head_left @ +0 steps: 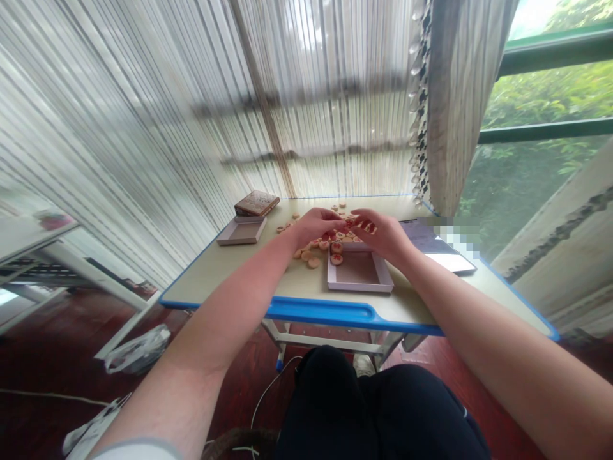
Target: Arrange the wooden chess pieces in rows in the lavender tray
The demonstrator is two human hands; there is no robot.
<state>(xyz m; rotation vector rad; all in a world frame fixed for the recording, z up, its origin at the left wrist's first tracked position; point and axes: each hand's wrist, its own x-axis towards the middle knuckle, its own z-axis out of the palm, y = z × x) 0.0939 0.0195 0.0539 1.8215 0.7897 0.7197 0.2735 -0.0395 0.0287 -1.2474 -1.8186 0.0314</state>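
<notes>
Left hand [315, 226] and right hand [382, 233] curl close over the discs [313, 262], grip I can't tell; I'd pinch lightly, clear of the box [360, 287].

Homelike room with striped curtains [143, 96], a blue-edged desk [205, 275] and dark-red floor [52, 358].

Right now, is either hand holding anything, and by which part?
Can't tell: left hand and right hand are near round pieces; any hold is unclear.
</notes>
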